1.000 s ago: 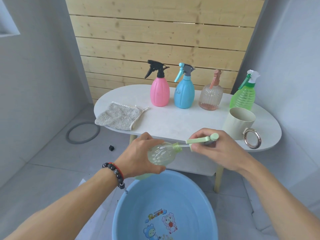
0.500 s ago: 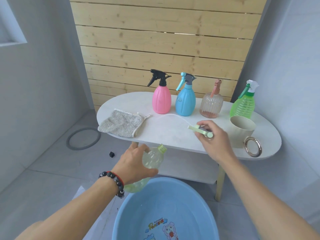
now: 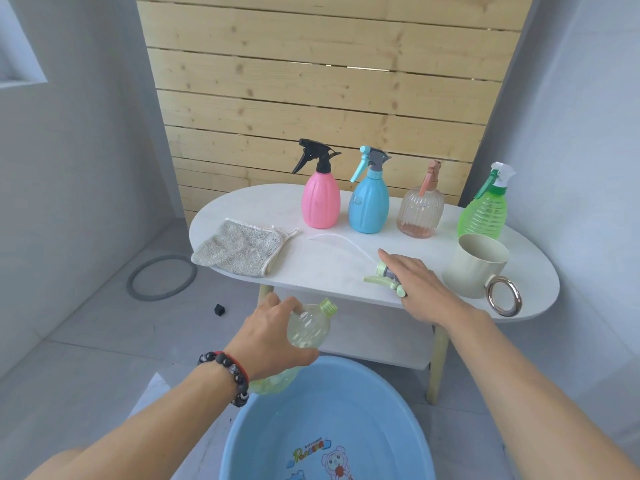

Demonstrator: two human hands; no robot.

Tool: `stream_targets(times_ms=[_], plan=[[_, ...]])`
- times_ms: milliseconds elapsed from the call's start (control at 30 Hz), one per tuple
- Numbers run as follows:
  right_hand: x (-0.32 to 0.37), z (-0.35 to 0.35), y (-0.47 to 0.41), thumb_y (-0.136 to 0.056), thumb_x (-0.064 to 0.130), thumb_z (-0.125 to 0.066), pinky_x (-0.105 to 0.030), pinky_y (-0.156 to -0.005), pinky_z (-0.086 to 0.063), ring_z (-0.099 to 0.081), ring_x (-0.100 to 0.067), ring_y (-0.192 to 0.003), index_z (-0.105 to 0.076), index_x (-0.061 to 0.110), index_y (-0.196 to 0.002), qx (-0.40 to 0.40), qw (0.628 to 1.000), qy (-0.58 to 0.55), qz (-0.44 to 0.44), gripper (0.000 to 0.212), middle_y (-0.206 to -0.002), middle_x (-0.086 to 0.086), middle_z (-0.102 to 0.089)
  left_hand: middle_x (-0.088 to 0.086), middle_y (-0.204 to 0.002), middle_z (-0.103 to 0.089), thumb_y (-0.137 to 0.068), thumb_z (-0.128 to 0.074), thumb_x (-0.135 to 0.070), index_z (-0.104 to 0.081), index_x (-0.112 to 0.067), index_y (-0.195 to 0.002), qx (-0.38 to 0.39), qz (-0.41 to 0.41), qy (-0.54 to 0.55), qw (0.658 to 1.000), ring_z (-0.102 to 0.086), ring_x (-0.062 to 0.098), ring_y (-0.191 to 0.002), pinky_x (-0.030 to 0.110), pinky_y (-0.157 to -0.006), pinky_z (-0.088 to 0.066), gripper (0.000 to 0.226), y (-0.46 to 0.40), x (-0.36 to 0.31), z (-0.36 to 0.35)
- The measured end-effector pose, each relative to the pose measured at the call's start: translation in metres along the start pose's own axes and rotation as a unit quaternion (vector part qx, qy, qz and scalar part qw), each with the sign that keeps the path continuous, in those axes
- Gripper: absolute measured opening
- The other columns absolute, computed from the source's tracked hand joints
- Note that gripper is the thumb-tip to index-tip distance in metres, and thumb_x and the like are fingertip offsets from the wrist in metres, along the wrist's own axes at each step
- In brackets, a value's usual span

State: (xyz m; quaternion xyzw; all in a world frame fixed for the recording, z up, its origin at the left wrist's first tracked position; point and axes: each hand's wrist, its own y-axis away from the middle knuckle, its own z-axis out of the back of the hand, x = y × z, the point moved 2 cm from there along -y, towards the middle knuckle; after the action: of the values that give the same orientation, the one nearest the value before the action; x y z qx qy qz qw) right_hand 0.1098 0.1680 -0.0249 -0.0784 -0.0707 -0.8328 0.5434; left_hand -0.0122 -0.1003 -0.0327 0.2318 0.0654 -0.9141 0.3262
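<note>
So: head parked on the table, bottle hanging over the basin

Left hand (image 3: 273, 336) is wrapped around the bottle (image 3: 308, 329), fingers curled over its shoulder. It's held off the table, just in front of the edge, with the base low over the near rim of the basin (image 3: 363, 382) and the open neck tipped up and away. My guess on why: anything that drips or gets poured lands in the basin and not on the floor, and neck-up means nothing spills until the person wants it to. Can't tell if there's liquid inside, the plastic is tinted.

Right hand (image 3: 420, 289) is on the head (image 3: 382, 277), which lies on its side near the front edge of the table (image 3: 329, 268). Fingers lie nearly straight on top, resting rather than gripping; the thumb is hidden. The tube (image 3: 341, 239) trails left across the tabletop toward the cloth (image 3: 239, 249), stopping short of it. Laying it flat makes sense, since that long tube would likely tip it over otherwise, and it's an easy grab for screwing back on.

Pink sprayer (image 3: 320, 202), blue sprayer (image 3: 367, 206), clear sprayer (image 3: 419, 213) and green sprayer (image 3: 483, 216) stand capped in a row at the back, out of the way. The mug (image 3: 476, 268) sits just right of the right hand, probably for scooping water.
</note>
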Motion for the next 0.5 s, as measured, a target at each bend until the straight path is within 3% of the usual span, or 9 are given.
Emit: stream_targets(times_ms=[133,200,300,400,433,500], plan=[[0.001,0.003,0.006,-0.085,-0.017,-0.046,-0.039,-0.112,-0.038,-0.022,-0.027,-0.15,0.003,0.023,-0.165,-0.017,0.999,0.048,-0.018,0.102,-0.166,-0.005,-0.014,-0.007,-0.108,-0.04,-0.066,-0.076,-0.059,-0.049,-0.031,-0.127,0.004,-0.008,0.008,1.0,-0.053,0.015,-0.095,0.025,-0.076,-0.04,0.073,-0.004,-0.005,-0.006],[0.006,0.009,0.014,-0.083,-0.016,-0.048,-0.044,-0.104,-0.045,-0.031,-0.031,-0.144,-0.015,0.018,-0.163,-0.064,0.995,0.077,0.0,0.093,-0.161,-0.008,-0.023,-0.008,-0.107,-0.04,-0.067,-0.078,-0.057,-0.049,-0.031,-0.125,0.001,-0.013,0.014,1.0,-0.051,0.014,-0.096,0.025,-0.076,-0.039,0.07,-0.004,-0.006,-0.007],[0.013,0.032,0.031,-0.084,0.0,-0.058,-0.047,-0.085,-0.052,-0.054,-0.035,-0.121,-0.051,0.015,-0.143,-0.216,0.974,0.066,0.0,0.061,-0.139,-0.008,-0.051,-0.009,-0.105,-0.042,-0.067,-0.08,-0.055,-0.052,-0.03,-0.124,-0.012,-0.024,0.037,0.999,-0.051,0.012,-0.098,0.024,-0.079,-0.04,0.068,-0.003,-0.008,-0.008],[0.002,0.067,0.059,-0.092,0.015,-0.059,-0.048,-0.08,-0.052,-0.06,-0.039,-0.106,-0.063,0.016,-0.126,-0.391,0.909,0.014,-0.145,0.034,-0.123,-0.012,-0.06,-0.01,-0.102,-0.045,-0.067,-0.081,-0.054,-0.054,-0.032,-0.124,-0.024,-0.04,0.052,0.998,-0.05,0.009,-0.094,0.022,-0.077,-0.039,0.067,-0.001,-0.01,-0.01],[-0.005,0.076,0.07,-0.095,0.02,-0.058,-0.049,-0.08,-0.051,-0.06,-0.041,-0.106,-0.062,0.012,-0.126,-0.407,0.89,0.019,-0.205,0.032,-0.121,-0.016,-0.059,-0.011,-0.101,-0.046,-0.067,-0.081,-0.054,-0.054,-0.032,-0.124,-0.028,-0.049,0.057,0.997,-0.05,0.007,-0.092,0.02,-0.076,-0.037,0.068,-0.001,-0.01,-0.01],[-0.02,0.086,0.093,-0.102,0.029,-0.053,-0.05,-0.079,-0.045,-0.059,-0.048,-0.109,-0.053,0.004,-0.132,-0.353,0.881,0.023,-0.315,0.039,-0.125,-0.024,-0.055,-0.011,-0.102,-0.046,-0.067,-0.081,-0.054,-0.054,-0.032,-0.126,-0.034,-0.068,0.071,0.995,-0.05,0.002,-0.091,0.016,-0.076,-0.035,0.069,0.0,-0.014,-0.013]])
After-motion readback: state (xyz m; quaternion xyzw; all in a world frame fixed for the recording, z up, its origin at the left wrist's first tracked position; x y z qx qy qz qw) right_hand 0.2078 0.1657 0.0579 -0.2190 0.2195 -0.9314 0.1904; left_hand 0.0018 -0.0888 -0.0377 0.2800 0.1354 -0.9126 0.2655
